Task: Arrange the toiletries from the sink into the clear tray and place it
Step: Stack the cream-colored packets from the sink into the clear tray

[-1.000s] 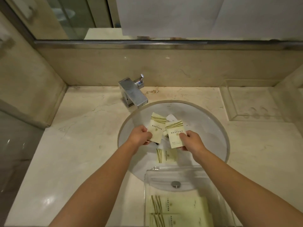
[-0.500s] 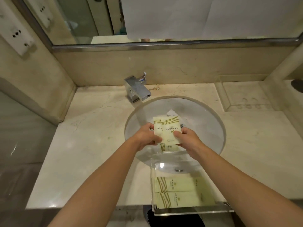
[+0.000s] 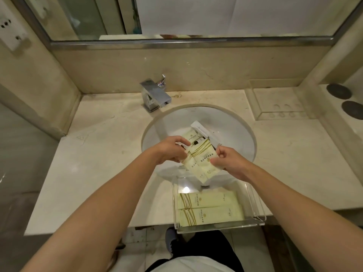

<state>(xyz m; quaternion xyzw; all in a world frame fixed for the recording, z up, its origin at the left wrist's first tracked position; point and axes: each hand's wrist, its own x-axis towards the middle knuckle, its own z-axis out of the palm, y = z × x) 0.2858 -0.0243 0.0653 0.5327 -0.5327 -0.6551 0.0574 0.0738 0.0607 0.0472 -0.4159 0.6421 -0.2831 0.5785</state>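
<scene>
My left hand (image 3: pixel 170 150) and my right hand (image 3: pixel 229 161) together hold a small stack of pale yellow toiletry packets (image 3: pixel 202 161) over the front of the white round sink (image 3: pixel 235 130). The stack tilts down toward the clear tray (image 3: pixel 253 197), which rests across the sink's front rim and sticks out past the counter edge. Two long yellow packets (image 3: pixel 210 208) lie flat side by side in the tray. More packets, one of them white (image 3: pixel 200 128), remain in the basin behind my hands.
A chrome faucet (image 3: pixel 155 97) stands behind the sink. A second clear tray (image 3: pixel 279 103) sits at the back right of the marble counter (image 3: pixel 94 154), beside two dark round discs (image 3: pixel 345 101). A mirror runs along the back wall. My legs and a shoe show below.
The two packets, held apart a second ago, have been brought together into one stack and tilted down toward the tray. The camera has pulled back, showing more of the tray and floor.
</scene>
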